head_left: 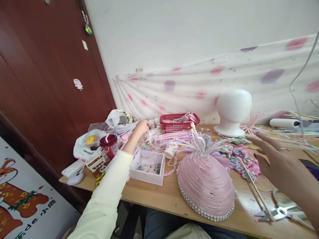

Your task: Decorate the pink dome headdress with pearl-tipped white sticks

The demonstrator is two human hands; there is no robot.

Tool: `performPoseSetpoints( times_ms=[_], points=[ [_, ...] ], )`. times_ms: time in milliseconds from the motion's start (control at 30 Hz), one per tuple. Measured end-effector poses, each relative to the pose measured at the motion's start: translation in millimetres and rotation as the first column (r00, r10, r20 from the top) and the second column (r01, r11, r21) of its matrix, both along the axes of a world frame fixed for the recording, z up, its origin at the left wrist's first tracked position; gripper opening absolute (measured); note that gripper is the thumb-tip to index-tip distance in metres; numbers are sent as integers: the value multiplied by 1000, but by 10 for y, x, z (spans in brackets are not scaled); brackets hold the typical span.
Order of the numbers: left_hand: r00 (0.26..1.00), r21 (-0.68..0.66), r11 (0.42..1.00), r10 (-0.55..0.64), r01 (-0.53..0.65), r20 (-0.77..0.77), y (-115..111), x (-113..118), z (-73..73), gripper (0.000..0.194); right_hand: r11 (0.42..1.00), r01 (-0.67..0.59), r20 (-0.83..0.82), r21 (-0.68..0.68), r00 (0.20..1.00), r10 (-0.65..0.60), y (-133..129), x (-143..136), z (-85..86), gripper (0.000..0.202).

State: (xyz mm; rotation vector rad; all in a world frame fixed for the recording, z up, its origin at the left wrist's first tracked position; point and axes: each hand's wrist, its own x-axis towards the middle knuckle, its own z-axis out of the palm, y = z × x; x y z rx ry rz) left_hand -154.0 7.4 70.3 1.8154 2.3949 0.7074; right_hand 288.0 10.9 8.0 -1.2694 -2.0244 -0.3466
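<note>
My left hand (142, 127) reaches to the back left of the table, beside pale strips and small white cups (152, 123). Its fingers are bent and closed; whatever they hold, if anything, is hidden. My right hand (270, 152) is held over the table's right side with its fingers spread and nothing in it. In front of me lies a pink dome-shaped headpiece (206, 184), wrapped in fuzzy strips, with a pearl rim and a white tuft on top. A white box (147, 179) of beads stands to its left. Under my right hand's side are blue-grey braided pieces (243, 166).
A red basket (178, 127) and a white foam head (234, 111) stand at the back. Scissors (282, 211) and a thin stick (258, 192) lie front right. A dark red cup (109, 146) and plastic bags (87, 146) crowd the left end.
</note>
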Motion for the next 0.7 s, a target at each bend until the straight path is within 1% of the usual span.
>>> performPoseSetpoints(
  times_ms=[67, 100, 133, 200, 233, 300, 367, 400, 467, 533, 600, 667, 700],
  points=[
    [998, -75, 996, -44, 41, -43, 384, -88, -47, 34, 986, 84, -80, -146, 992, -97, -67, -17, 119, 43],
    [996, -106, 992, -69, 62, -61, 536, -121, -83, 35, 972, 136, -106, -194, 982, -158, -96, -13, 193, 45],
    [992, -128, 988, -93, 82, -80, 665, -143, -122, 35, 961, 186, -136, -203, 967, -216, -115, -1, 269, 46],
    [983, -147, 981, -142, 125, -114, 870, -154, -202, 35, 962, 232, -207, -143, 944, -258, -120, 38, 408, 43],
    [978, -152, 977, -168, 148, -127, 954, -144, -239, 35, 969, 230, -227, -86, 943, -244, -107, 59, 463, 40],
    [967, -160, 969, -211, 187, -145, 1092, -109, -299, 36, 982, 181, -215, 55, 963, -165, -65, 90, 530, 37],
    [960, -166, 964, -232, 206, -157, 1190, -79, -338, 36, 976, 101, -147, 192, 986, -73, -23, 95, 545, 39],
    [958, -167, 964, -235, 208, -162, 1223, -74, -349, 36, 970, 63, -115, 234, 993, -37, -10, 88, 537, 41],
    [958, -166, 965, -229, 201, -171, 1260, -90, -360, 36, 969, 8, -113, 248, 993, 21, -7, 55, 501, 47],
    [960, -169, 967, -221, 193, -173, 1266, -126, -367, 36, 986, 4, -210, 169, 977, 32, -39, 8, 463, 52],
    [961, -177, 966, -220, 190, -169, 1251, -157, -380, 35, 997, 68, -340, 42, 939, -50, -95, -47, 449, 53],
    [961, -181, 964, -223, 193, -162, 1219, -166, -398, 35, 988, 137, -444, -73, 882, -155, -159, -100, 466, 52],
    [962, -175, 965, -221, 193, -160, 1195, -162, -402, 36, 982, 159, -479, -107, 857, -191, -188, -121, 482, 50]
  ],
)
